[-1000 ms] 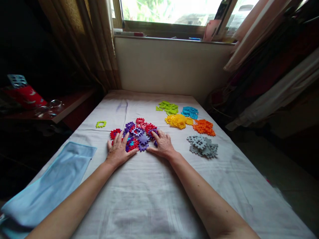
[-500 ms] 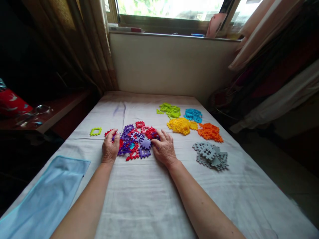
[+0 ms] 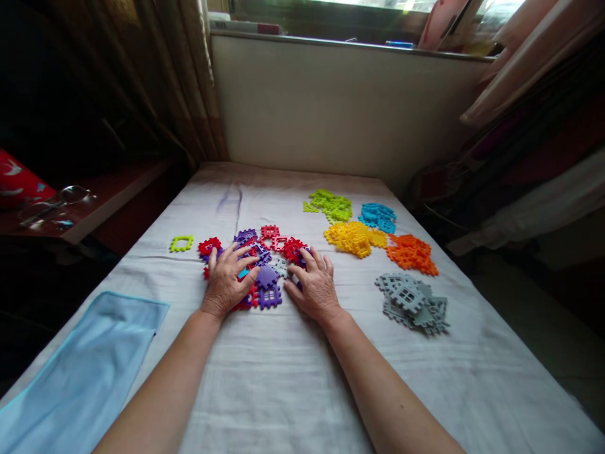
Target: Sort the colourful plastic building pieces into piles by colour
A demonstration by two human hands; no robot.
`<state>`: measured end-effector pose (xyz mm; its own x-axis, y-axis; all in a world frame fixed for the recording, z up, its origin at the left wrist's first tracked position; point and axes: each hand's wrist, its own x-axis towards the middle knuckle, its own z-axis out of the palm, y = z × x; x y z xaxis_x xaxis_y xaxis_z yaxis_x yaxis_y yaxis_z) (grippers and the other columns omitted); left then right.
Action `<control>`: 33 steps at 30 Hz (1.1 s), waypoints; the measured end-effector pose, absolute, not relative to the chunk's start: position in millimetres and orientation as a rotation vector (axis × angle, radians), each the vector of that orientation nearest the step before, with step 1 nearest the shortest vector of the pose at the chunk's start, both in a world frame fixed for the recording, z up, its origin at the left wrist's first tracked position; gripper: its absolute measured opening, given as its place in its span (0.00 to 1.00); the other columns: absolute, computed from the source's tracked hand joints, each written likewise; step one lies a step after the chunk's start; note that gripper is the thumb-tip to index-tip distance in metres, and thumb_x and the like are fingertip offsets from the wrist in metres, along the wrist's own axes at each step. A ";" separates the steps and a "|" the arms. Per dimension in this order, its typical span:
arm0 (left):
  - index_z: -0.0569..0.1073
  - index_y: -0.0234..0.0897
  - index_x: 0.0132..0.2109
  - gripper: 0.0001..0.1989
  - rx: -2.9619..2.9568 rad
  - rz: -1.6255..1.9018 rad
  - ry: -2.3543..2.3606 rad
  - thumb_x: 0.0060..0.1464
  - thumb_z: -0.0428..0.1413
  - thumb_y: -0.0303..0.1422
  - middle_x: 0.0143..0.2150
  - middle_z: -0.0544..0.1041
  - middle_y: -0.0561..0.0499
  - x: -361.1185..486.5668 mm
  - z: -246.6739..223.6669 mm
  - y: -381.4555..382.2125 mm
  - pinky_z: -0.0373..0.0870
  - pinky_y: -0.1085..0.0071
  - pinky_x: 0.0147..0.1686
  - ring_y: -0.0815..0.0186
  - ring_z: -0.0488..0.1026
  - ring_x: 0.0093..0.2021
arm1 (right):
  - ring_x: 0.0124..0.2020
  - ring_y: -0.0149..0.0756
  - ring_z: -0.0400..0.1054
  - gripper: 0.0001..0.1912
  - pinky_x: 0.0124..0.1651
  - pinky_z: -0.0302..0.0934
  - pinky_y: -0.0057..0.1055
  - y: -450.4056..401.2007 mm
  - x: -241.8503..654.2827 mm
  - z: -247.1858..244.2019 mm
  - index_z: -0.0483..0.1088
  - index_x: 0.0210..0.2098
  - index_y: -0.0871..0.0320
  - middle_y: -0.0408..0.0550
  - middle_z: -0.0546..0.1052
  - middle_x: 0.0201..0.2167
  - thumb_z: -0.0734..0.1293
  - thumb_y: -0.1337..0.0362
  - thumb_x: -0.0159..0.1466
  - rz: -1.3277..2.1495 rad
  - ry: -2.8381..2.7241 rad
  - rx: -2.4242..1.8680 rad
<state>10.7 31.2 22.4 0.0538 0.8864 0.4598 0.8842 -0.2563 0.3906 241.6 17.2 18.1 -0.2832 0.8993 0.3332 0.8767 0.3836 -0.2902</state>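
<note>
Gently does it at the red-and-purple heap (image 3: 267, 277)

Notched pieces lie overlapped in the heap, midway across a white sheet (image 3: 283, 359). A person's left hand (image 3: 225, 284) fans its fingers wide across the near left side, with a blue bit (image 3: 243, 273) showing beneath; the right hand (image 3: 314, 287) curls at the right edge, and whether it grips a piece cannot be told. Just beside the right hand, a grey piece (image 3: 281, 267) shows. A light, flat touch looks best for shifting the layers, since notched edges could snag. Care seems most needed rightward, where a grey pile (image 3: 411, 299), an orange pile (image 3: 411, 253) and a yellow pile (image 3: 354, 239) sit nearby, backed by a blue pile (image 3: 377, 216) and a lime-green pile (image 3: 331, 205). Leftward lie a lime-green frame (image 3: 172, 244) and a pale blue cloth (image 3: 89, 353).
</note>
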 end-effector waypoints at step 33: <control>0.80 0.46 0.46 0.17 2.429 0.791 1.727 0.60 0.50 0.44 0.57 0.78 0.50 10.3 17.9 34.4 0.49 0.46 0.68 0.54 0.67 0.63 | 0.55 0.46 0.64 0.19 0.62 0.54 0.43 24.1 312.3 46.8 0.79 0.34 0.54 0.51 0.78 0.50 0.58 0.59 0.69 -0.216 -1.794 -1.691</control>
